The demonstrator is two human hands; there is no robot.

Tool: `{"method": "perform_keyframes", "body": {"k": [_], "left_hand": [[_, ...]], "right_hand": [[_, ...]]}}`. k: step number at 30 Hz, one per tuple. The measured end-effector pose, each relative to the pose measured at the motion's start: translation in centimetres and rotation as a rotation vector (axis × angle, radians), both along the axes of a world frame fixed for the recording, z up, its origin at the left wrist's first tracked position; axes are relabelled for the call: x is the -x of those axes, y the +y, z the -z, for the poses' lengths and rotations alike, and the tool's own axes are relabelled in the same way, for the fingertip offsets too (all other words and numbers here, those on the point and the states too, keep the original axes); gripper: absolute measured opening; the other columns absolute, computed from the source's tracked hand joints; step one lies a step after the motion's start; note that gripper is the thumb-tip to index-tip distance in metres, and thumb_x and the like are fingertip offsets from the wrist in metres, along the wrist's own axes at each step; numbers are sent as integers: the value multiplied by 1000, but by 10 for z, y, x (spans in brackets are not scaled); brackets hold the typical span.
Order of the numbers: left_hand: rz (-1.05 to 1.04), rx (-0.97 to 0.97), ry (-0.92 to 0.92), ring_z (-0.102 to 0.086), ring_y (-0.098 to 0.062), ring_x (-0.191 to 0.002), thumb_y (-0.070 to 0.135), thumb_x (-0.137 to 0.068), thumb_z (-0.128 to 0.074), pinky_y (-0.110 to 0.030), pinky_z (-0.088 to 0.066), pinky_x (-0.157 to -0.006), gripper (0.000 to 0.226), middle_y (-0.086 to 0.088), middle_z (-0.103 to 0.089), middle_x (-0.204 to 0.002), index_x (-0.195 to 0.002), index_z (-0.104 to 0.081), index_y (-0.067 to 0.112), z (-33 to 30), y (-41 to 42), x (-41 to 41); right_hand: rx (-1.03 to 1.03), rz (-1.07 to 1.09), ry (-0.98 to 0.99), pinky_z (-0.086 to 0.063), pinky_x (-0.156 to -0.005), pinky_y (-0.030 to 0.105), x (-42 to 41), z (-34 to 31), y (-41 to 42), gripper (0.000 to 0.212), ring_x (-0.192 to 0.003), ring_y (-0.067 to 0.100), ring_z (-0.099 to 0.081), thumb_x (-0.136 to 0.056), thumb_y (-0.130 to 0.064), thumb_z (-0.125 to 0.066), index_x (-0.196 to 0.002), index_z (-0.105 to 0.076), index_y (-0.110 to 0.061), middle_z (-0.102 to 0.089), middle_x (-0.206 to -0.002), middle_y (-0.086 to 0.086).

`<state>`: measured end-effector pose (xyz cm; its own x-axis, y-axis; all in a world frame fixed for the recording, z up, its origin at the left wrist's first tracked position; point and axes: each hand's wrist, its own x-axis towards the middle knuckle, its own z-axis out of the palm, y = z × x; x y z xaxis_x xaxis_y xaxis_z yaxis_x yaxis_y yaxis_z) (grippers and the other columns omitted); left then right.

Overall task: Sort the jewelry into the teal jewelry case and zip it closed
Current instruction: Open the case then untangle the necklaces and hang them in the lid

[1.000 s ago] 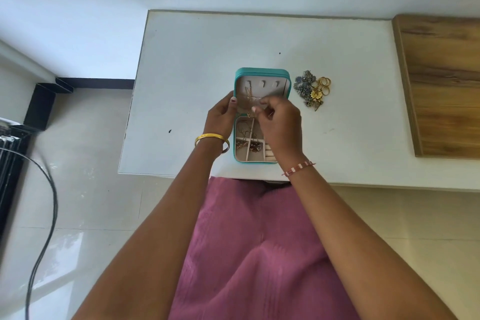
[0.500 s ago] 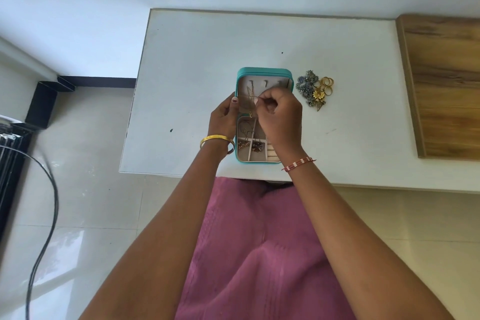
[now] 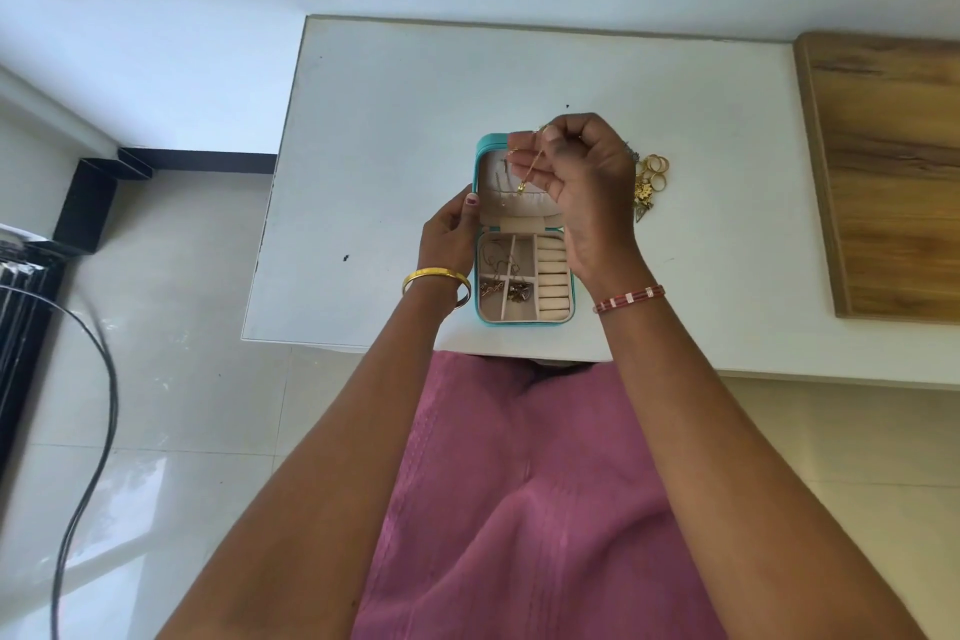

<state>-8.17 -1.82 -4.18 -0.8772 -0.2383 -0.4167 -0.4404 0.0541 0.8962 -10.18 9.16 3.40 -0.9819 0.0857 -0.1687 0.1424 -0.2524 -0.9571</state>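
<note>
Pinching the thin gold chain (image 3: pixel 531 170), the right hand (image 3: pixel 584 187) should hook it slowly inside the lid; the left hand (image 3: pixel 448 237) grips the teal case (image 3: pixel 524 320).

1. No readable text, label, brand, number or sign anywhere in view.
2. Nothing printed on the open teal zip-around jewelry case (image 3: pixel 523 234), inside or out.
3. Nothing legible on the plain white rectangular table (image 3: pixel 395 130).

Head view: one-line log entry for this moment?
case open | right hand pinching necklace over lid | left hand steadying case | rings on table
</note>
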Motion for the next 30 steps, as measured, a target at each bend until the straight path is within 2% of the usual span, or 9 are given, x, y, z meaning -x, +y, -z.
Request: {"method": "perform_keyframes", "body": {"k": [3,6,16,21,27,30], "left_hand": [[-2,-4,-12,-54,-19,-102,27,-97,-38,-24,-43,-86,38,-13,-60,-123,-124,-56,7,-1,1,0],[-2,11,-31,-54,-25,-113,28,-97,-38,-26,-44,-91,38,-13,-59,-125,-124,-55,7,-2,0,1],[40,82,8,-55,-28,-113,24,-97,-38,-37,-46,-98,36,-13,-60,-123,-123,-56,7,-9,-2,-3],[-3,132,-26,-55,-28,-112,20,-95,-45,-39,-47,-97,34,-14,-59,-123,-127,-51,10,-16,-4,-13],[-84,164,14,-58,-24,-93,16,-91,-51,-37,-48,-92,31,-12,-62,-116,-122,-53,12,-28,2,-29],[-53,151,31,-58,-21,-94,14,-90,-51,-34,-48,-90,34,-11,-62,-117,-124,-52,14,-32,6,-29]], "right_hand": [[162,-7,-27,-56,-71,33,0,-7,4,19,-72,27,-68,-93,0,-42,-79,-52,-9,-70,-73,9],[261,-11,-36,-57,-69,34,-4,-15,11,18,-69,27,-69,-95,-3,-40,-80,-49,-9,-71,-70,9],[319,31,-74,-57,-67,33,-25,-26,37,16,-68,25,-69,-95,-6,-41,-82,-49,-10,-71,-69,8],[356,34,-42,-56,-68,32,-36,-42,48,16,-72,26,-69,-95,-7,-41,-83,-50,-10,-72,-72,9],[415,21,-42,-56,-66,30,-42,-55,45,18,-69,24,-69,-94,-7,-41,-79,-51,-11,-71,-70,9],[465,14,-47,-56,-65,30,-41,-60,43,19,-69,25,-69,-94,-6,-40,-79,-51,-10,-70,-69,10]]}}
